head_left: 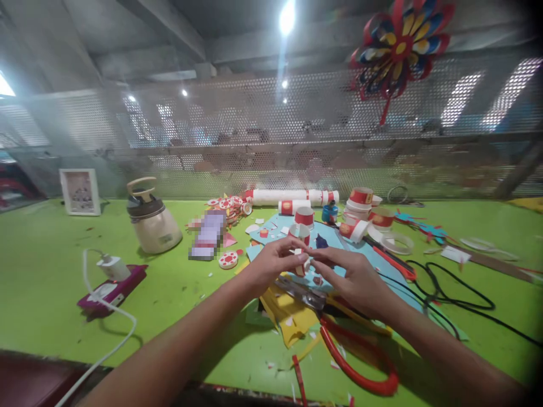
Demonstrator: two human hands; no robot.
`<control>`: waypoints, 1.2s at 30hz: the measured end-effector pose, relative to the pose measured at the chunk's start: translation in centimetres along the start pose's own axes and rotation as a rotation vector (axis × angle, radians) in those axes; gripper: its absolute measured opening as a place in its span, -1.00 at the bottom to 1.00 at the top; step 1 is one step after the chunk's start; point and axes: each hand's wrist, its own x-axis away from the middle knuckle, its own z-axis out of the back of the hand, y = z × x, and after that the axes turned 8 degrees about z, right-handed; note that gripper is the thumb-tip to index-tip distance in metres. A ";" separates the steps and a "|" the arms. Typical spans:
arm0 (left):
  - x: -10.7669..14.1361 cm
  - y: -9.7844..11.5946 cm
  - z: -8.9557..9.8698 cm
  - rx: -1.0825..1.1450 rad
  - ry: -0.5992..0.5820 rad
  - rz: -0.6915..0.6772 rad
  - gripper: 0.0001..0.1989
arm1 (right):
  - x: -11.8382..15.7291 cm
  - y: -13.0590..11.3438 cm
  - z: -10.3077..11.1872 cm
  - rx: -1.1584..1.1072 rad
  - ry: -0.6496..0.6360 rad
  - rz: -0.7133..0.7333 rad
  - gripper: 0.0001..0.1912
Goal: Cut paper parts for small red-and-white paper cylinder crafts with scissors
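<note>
My left hand (pixel 275 261) pinches a small red-and-white paper piece (pixel 300 267) between thumb and fingers, above the cluttered middle of the table. My right hand (pixel 350 274) is close on its right, fingers stretched toward the piece; whether they touch it I cannot tell. Just behind the hands stand red-and-white paper cups (pixel 304 216). Light blue paper (pixel 375 261) lies underneath, with yellow paper (pixel 291 316) nearer me. Scissors with red handles (pixel 388 387) lie below my right hand, their blades partly hidden.
On the green table (pixel 190 328) are a beige jug (pixel 156 229), a purple power strip (pixel 112 291) with a white cable, and a phone-like blurred item (pixel 207 236). A red cutter (pixel 394 261) and black cord (pixel 462 302) lie right. A paper flower (pixel 401 48) hangs above.
</note>
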 end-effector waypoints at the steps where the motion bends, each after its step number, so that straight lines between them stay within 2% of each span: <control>1: 0.0 -0.2 0.1 -0.011 -0.006 -0.004 -0.74 | 0.0 0.1 -0.1 0.001 -0.006 0.000 -0.77; 6: 0.2 -0.8 0.9 -0.047 -0.038 -0.045 -0.77 | 0.0 0.2 -0.9 0.018 -0.055 -0.008 -0.79; 11: 0.5 -1.5 1.0 0.006 0.001 -0.075 -0.65 | -0.3 0.0 -1.2 0.025 -0.108 0.002 -0.79; 15: 0.4 -2.0 1.0 0.029 0.009 -0.048 -0.65 | -0.4 -0.4 -1.2 0.036 -0.126 0.017 -0.79; 30: 0.6 -2.0 0.8 0.052 -0.004 0.028 -0.53 | 0.9 0.3 -2.4 0.125 -0.025 -0.011 -0.85; 36: 0.7 -2.1 1.0 0.002 -0.009 0.019 -0.57 | 1.2 0.3 -2.8 0.137 -0.057 -0.012 -0.83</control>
